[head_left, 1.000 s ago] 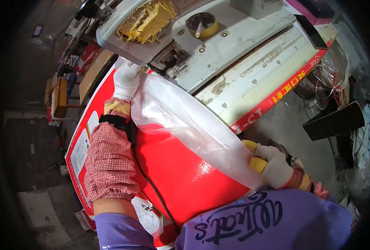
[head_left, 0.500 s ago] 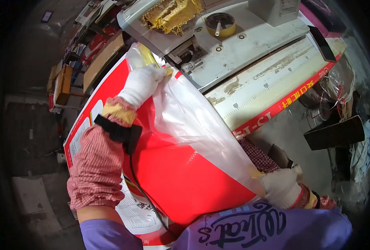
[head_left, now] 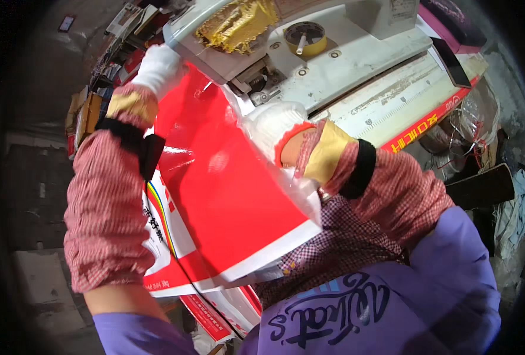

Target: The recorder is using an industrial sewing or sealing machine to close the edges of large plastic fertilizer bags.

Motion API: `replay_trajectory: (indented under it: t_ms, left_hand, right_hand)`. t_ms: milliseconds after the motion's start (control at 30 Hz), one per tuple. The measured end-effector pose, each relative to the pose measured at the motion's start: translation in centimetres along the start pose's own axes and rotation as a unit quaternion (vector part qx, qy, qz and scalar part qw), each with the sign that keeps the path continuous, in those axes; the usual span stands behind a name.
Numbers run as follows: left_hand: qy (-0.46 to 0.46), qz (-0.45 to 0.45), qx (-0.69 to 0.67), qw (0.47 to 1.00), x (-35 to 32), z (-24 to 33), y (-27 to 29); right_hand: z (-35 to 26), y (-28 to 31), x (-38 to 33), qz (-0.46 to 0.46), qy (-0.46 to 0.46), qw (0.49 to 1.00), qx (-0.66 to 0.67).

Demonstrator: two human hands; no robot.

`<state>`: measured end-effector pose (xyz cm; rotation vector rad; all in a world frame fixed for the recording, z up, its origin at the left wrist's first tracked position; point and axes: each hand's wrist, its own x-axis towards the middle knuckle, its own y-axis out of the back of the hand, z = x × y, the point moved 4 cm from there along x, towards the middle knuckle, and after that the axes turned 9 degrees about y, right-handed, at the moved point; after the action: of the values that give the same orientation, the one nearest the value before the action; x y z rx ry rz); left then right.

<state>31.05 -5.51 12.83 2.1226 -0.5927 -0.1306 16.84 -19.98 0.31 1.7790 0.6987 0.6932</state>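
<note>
A large red-and-white printed sack [head_left: 215,171] spreads before me, its glossy red face up. My left hand [head_left: 158,68], in a white knitted glove, is closed at the sack's far left corner. My right hand [head_left: 277,125], gloved the same way, lies against the sack's right edge, its fingers blurred and partly hidden. Clear plastic liner [head_left: 305,194] shows along that edge, below the right hand. Just beyond the hands stands a pale grey machine [head_left: 363,68].
On the machine sit a frayed yellow block [head_left: 236,26] and a tape roll [head_left: 316,46] with a white stick in it. A dark phone-like slab [head_left: 450,61] lies at the right. Stacked boxes [head_left: 89,118] stand at the left. A black cord [head_left: 194,284] crosses the sack.
My right hand has swung from the lower right up to the sack's far right side. My left hand has moved farther left and away. The liner is now mostly out of sight.
</note>
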Motion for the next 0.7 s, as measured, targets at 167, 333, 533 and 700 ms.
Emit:
replay_trajectory:
  t_ms: [167, 333, 533, 700]
  left_hand:
    - [-0.133, -0.11, -0.079, 0.982, -6.0, 9.1, 9.3]
    - [-0.269, -0.215, -0.246, 0.906, -9.0, 16.8, 18.1]
    - [-0.236, -0.711, -0.372, 0.549, -13.1, 21.0, 14.2]
    - [0.048, -0.597, -0.414, 0.685, -10.5, 13.9, 18.4]
  right_hand:
    - [3.4, 3.3, 0.3, -0.063, 0.15, 0.987, 0.011]
    - [4.6, 3.2, 1.0, -0.025, 0.13, 0.972, 0.194]
    - [3.6, 2.9, 0.5, -0.094, 0.207, 0.974, 0.006]
    - [2.7, 2.3, 1.8, -0.007, 0.207, 0.978, 0.039]
